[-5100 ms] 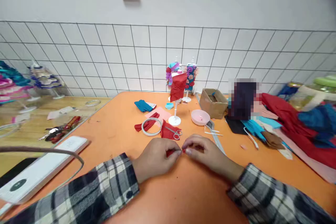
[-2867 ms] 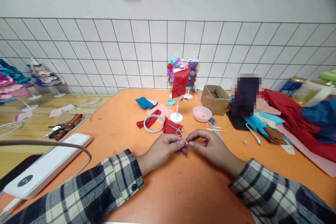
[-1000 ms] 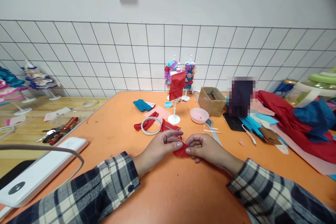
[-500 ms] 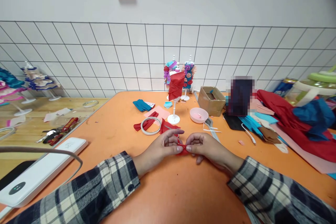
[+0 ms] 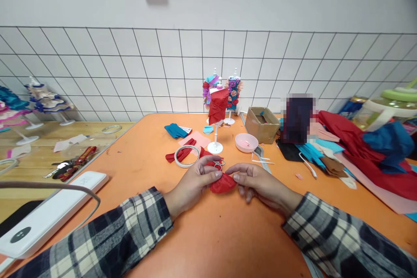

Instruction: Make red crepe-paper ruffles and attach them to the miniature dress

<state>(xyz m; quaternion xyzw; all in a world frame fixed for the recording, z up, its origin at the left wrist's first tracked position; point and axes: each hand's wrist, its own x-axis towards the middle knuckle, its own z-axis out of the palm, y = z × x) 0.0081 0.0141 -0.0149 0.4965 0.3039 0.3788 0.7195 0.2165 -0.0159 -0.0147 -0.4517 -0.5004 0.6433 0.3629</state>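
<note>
The left hand (image 5: 197, 182) and right hand (image 5: 260, 182) face each other (forearms (image 5: 133, 226) angled inward), fingers (image 5: 243, 167) bent.

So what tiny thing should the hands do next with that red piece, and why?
Maybe the left hand could pinch one more small fold along the top edge of the red piece, while the right hand holds its end: both hands already grip that edge, and the part below looks loose and wrinkled.
</note>
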